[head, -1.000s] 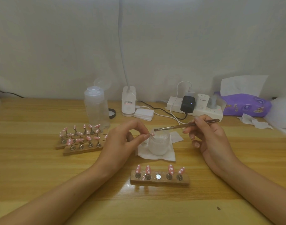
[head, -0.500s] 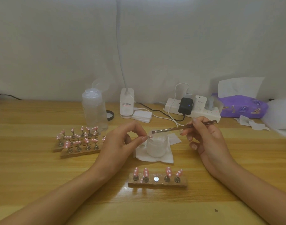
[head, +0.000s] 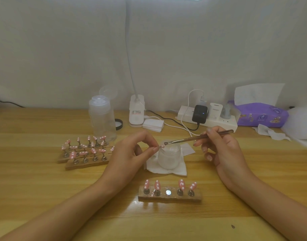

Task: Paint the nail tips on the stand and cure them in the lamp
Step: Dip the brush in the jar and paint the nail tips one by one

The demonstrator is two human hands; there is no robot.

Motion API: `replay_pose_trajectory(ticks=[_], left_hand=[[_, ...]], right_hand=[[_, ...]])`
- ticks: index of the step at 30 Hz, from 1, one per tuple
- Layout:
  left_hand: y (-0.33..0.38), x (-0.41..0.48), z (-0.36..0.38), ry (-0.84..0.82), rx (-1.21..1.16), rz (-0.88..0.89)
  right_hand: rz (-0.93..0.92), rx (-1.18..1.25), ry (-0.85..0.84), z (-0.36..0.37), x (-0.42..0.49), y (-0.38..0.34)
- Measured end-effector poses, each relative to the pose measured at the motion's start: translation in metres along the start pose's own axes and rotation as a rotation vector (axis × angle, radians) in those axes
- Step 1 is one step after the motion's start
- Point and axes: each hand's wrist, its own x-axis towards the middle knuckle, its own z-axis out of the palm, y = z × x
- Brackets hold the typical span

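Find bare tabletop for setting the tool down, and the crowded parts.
Bare wood: in front of the left stands, beside the near stand; also right of the right hand, before the crumpled tissue. Crowded: around the jar, and the back by bottle and power strip.

Three wooden stands [head: 170,197], two hands [head: 130,154], one jar [head: 168,159], one metal tool [head: 182,140], one bottle [head: 102,119].

Soft light from above, faint glare on the table [head: 128,208], edges bowed.

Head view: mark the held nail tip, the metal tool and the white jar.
held nail tip [head: 162,146], head view, its pink face.
metal tool [head: 184,139], head view, mid shaft.
white jar [head: 168,160], head view, front wall.
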Motion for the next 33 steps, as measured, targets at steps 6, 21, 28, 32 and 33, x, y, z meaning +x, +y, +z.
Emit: replay_pose_trajectory(ticks=[6,21,28,32,33], left_hand=[[0.0012,-0.0002,0.0006,-0.001,-0.017,-0.007],[0.0017,-0.0008,0.0023,0.005,-0.012,-0.024],[0.0019,-0.0009,0.0028,0.006,-0.004,-0.034],[0.0024,-0.0004,0.0027,-0.001,-0.01,-0.024],[0.0023,-0.0001,0.0028,-0.002,-0.01,-0.022]], right_hand=[[-0.034,-0.034,-0.023,0.0012,-0.0007,0.0003],[-0.012,-0.041,-0.003,0.0027,-0.0009,-0.001],[-0.033,-0.045,-0.018,0.0029,-0.0036,-0.0027],[-0.039,-0.02,0.025,0.0017,-0.0042,-0.0038],[-0.051,-0.026,0.003,0.0025,-0.0051,-0.0042]])
